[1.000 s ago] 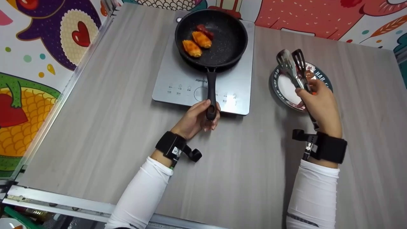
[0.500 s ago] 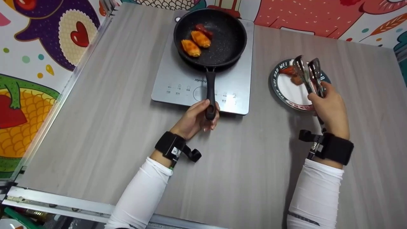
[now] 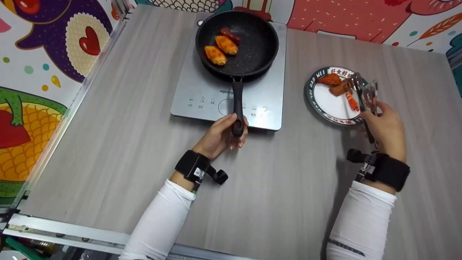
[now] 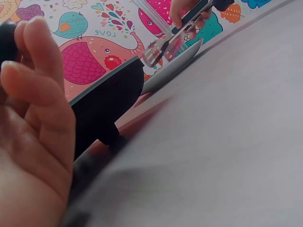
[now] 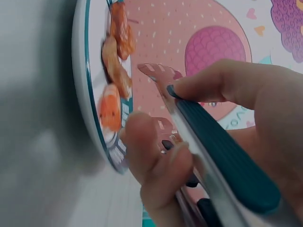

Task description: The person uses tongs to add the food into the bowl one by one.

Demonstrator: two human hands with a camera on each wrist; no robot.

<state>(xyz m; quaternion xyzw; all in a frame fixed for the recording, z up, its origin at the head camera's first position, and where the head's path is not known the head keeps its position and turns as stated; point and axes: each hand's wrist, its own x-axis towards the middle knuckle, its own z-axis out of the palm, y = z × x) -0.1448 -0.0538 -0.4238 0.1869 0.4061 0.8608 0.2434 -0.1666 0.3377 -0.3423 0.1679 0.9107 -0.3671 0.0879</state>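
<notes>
My left hand grips the black handle of a frying pan, which sits on a silver induction cooker. Two golden-orange pieces of food and a dark red piece lie in the left part of the pan. In my right hand is a pair of metal tongs with dark green grips, held between thumb and fingers. Their tips hover over the right side of a patterned plate, apart and with nothing between them. On the plate are reddish-brown pieces and an orange-and-white shrimp-like piece.
The wood-grain table has a metal edge rail at its front left. Cartoon-printed walls stand behind and to the left. Below the front left corner, a green object shows partly.
My right hand and the tongs have moved right and toward me, uncovering more of the plate and its food. My left hand and the pan have stayed in place.
</notes>
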